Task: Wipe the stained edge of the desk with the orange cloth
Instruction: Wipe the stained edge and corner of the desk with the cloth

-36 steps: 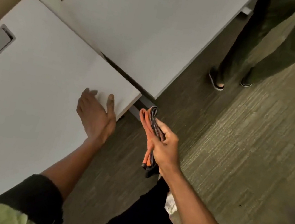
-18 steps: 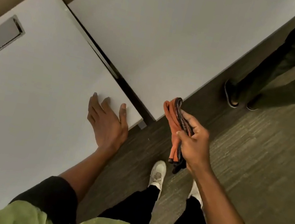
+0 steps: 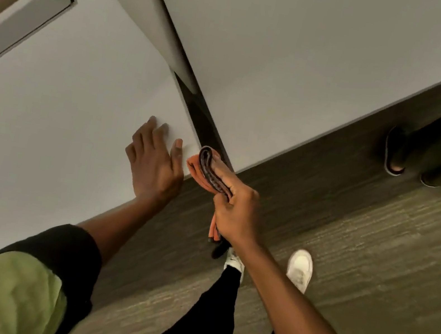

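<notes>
The white desk (image 3: 42,135) fills the left of the view, its near corner at centre. My left hand (image 3: 155,164) lies flat on that corner, fingers spread, holding nothing. My right hand (image 3: 234,213) grips the folded orange cloth (image 3: 197,173), which has a dark border. The cloth's upper fold touches the desk's corner edge right beside my left thumb; its lower end hangs below my fist. No stain is discernible on the edge.
A second white desk (image 3: 305,64) stands behind, split from the first by a dark gap (image 3: 203,125) and a divider panel (image 3: 140,11). A grey recessed cover (image 3: 23,23) sits in the near desk. Another person's shoes (image 3: 398,154) stand on the carpet at right.
My right hand has brought the cloth left, up against the desk corner. My left hand stays flat on the desk. The view has tilted, and my feet show lower right.
</notes>
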A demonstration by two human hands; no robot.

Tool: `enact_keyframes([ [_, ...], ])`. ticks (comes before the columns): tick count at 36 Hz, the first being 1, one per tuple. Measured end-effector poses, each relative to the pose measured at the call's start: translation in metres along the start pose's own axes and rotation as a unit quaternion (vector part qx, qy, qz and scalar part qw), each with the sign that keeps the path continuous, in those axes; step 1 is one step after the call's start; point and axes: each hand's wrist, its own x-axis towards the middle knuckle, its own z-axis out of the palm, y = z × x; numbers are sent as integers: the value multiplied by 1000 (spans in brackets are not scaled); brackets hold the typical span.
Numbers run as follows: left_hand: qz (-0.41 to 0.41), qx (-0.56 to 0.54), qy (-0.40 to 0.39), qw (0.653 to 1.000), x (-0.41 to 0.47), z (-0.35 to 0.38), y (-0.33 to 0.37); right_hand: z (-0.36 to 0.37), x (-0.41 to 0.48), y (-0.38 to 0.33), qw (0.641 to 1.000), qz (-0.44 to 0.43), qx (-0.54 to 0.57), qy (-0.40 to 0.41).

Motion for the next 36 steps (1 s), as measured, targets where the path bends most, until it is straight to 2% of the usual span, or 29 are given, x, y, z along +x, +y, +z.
enact_keyframes([
  [6,-5,14,-3,1000,1,2,2,0,38,-12,998,-12,-43,-38],
  [11,-8,3,-8,1000,-1,3,-1,5,93,-29,994,-18,-11,-105],
  [17,-3,-20,-8,1000,0,2,-4,10,143,-46,999,-26,-29,-18],
  [19,-1,-22,-7,1000,0,2,-5,11,150,-45,999,-17,-30,-20],
  [25,-3,-19,-4,1000,0,5,-7,17,115,-33,992,-23,-79,-100],
  [30,5,-10,-16,1000,-1,1,-5,-4,61,-11,990,-12,-93,-110],
  [36,2,-2,-26,1000,-1,-3,-1,-3,23,0,995,-21,-61,-71],
])
